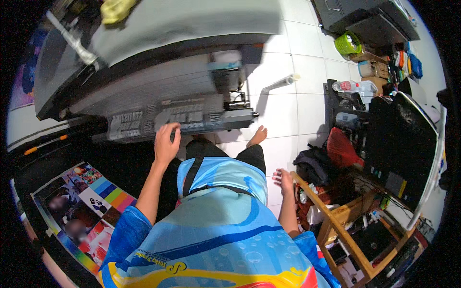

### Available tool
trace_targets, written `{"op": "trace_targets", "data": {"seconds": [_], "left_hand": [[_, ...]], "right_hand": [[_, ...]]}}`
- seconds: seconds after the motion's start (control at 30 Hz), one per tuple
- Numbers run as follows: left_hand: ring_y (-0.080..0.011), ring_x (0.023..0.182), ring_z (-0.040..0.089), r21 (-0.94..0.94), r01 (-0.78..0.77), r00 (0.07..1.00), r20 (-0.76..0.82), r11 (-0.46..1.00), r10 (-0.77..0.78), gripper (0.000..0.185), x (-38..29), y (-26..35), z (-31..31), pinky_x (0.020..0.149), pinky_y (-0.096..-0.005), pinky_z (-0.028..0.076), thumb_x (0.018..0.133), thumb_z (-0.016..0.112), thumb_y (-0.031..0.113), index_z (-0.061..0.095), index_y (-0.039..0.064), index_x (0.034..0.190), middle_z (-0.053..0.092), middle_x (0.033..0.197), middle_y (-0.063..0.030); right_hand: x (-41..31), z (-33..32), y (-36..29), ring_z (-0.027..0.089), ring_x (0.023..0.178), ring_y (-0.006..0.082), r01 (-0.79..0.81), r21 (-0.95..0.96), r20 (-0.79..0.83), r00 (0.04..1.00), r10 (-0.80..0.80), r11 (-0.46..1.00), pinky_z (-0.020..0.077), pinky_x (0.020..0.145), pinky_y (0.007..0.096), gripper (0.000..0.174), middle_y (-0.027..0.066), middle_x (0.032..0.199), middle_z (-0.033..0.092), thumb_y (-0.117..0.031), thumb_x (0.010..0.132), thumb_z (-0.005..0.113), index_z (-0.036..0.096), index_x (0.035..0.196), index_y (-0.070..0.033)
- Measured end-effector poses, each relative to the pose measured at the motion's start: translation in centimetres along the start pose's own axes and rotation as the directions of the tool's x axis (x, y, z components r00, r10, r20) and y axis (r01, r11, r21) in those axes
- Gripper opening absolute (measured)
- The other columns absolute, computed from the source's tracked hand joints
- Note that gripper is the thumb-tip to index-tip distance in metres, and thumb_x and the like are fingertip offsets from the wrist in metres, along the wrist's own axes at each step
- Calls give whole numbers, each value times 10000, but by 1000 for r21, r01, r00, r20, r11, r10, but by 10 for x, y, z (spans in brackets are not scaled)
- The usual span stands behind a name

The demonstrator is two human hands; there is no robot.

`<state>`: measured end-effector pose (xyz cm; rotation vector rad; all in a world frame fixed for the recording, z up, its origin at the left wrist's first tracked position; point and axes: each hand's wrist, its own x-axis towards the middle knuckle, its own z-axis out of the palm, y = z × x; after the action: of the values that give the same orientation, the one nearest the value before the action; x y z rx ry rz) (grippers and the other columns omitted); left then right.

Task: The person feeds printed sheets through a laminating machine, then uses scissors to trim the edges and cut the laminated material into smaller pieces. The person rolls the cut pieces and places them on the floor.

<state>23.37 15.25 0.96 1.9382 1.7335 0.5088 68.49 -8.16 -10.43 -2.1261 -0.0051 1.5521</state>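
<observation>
In front of me stands a wide grey machine, apparently a large-format printer (212,104), its long front beam bearing printed label panels (185,113). My left hand (167,142) is raised at the near edge of that beam, thumb apart from the fingers, holding nothing; whether the fingertips touch the beam I cannot tell. At my right side hangs my right hand (284,180), empty with fingers loosely spread. It is close to the end of a wooden frame (333,221). Grey sheet material (201,21) spreads over the machine's far side.
A printed colour sheet (90,201) lies at lower left. On the white tiled floor (277,115) a pale tube (279,84) stands or lies beyond the machine's right end. Along the right are a green basket (347,43), a dark bag (311,165), a red item (342,147) and a large black screen-like panel (396,144).
</observation>
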Motion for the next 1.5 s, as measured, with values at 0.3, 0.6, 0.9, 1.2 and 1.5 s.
{"op": "trace_targets", "data": {"seconds": [0.3,0.6,0.9,1.2,1.5], "left_hand": [[-323,1134,619,-718,680,356,499,-147,-791,895,23,86,153,817,-448,585,897,525,664,339,-38,1420,489,1386,-224],[-358,1204,557,-617,773,184,438,-146,-880,982,28,57,181,831,-517,519,847,409,828,336,47,1439,473,1397,-179],[-357,1029,513,-566,795,-43,307,-219,-951,945,67,-10,190,777,-567,509,765,658,717,397,80,1414,441,1396,-172],[-382,1057,547,-573,817,-213,-197,-64,-957,916,110,25,231,792,-588,511,760,743,602,355,36,1366,530,1286,-206],[-357,1015,555,-420,838,390,13,349,-921,818,306,171,296,772,-557,511,789,707,579,398,38,1318,549,1235,-191]], "right_hand": [[-1,-151,71,612,709,157,-268,202,-126,947,296,942,495,605,307,325,65,926,687,-351,966,501,644,1068,-78],[48,-210,26,669,821,205,-184,309,-117,966,230,933,521,651,326,344,100,1010,702,-344,993,491,626,1143,-66],[142,-238,-149,681,782,181,-115,143,-23,993,119,983,531,640,302,277,67,975,694,-298,992,505,637,1102,-82],[229,-249,-408,652,730,141,25,-182,91,996,-8,983,506,613,302,286,38,896,682,-307,975,521,643,1082,-72],[327,-229,-623,664,665,151,238,-187,-9,970,-244,953,497,518,316,271,56,836,682,-281,911,575,655,1004,-40]]}}
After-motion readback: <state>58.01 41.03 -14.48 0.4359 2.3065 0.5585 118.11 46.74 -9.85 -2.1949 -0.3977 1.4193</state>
